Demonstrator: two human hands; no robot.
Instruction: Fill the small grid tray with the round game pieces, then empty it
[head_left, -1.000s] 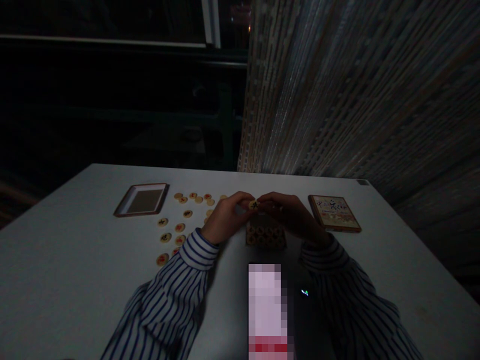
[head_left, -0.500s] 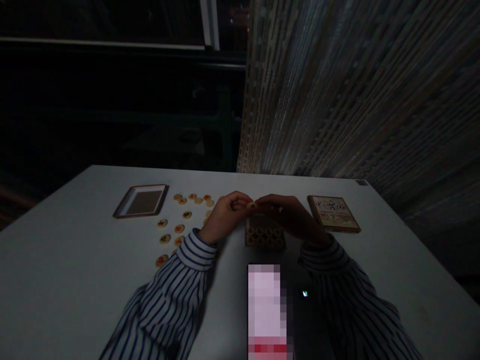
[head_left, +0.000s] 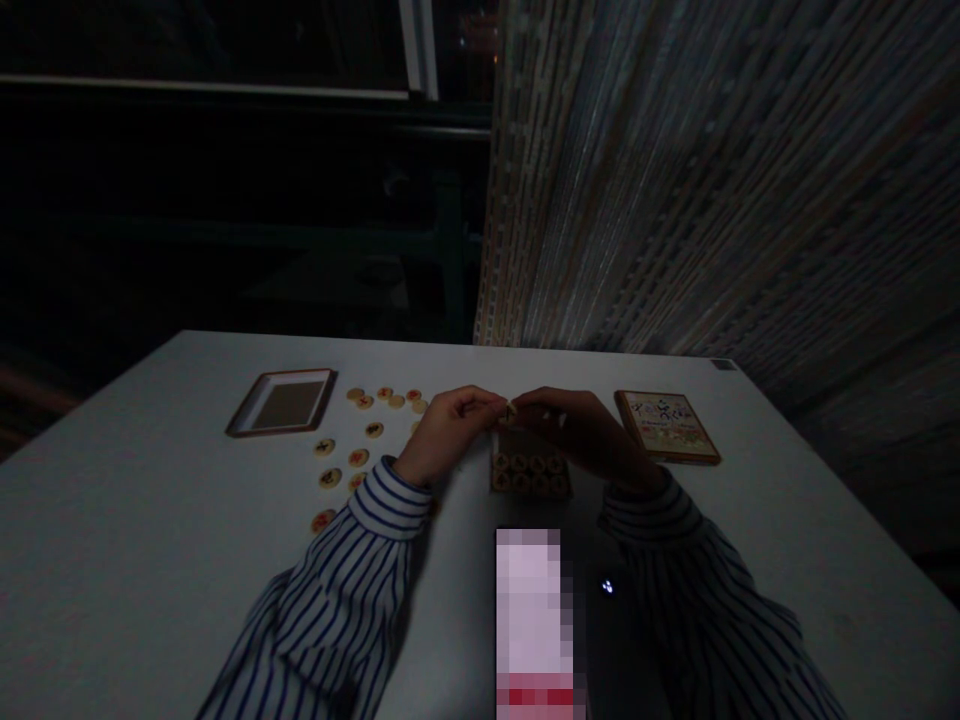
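The little round piece is pale yellow, like a small wooden coin. It is just above the middle of the frame, up off the table. The fingertips of the left hand and the right hand pinch it from both sides. It looks tipped on its edge. Its mark is too dark and small to read.

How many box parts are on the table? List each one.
3: empty tray left of the left hand; tray of discs below both hands, which pinch a disc; printed lid right of the right hand. None looks hidden.
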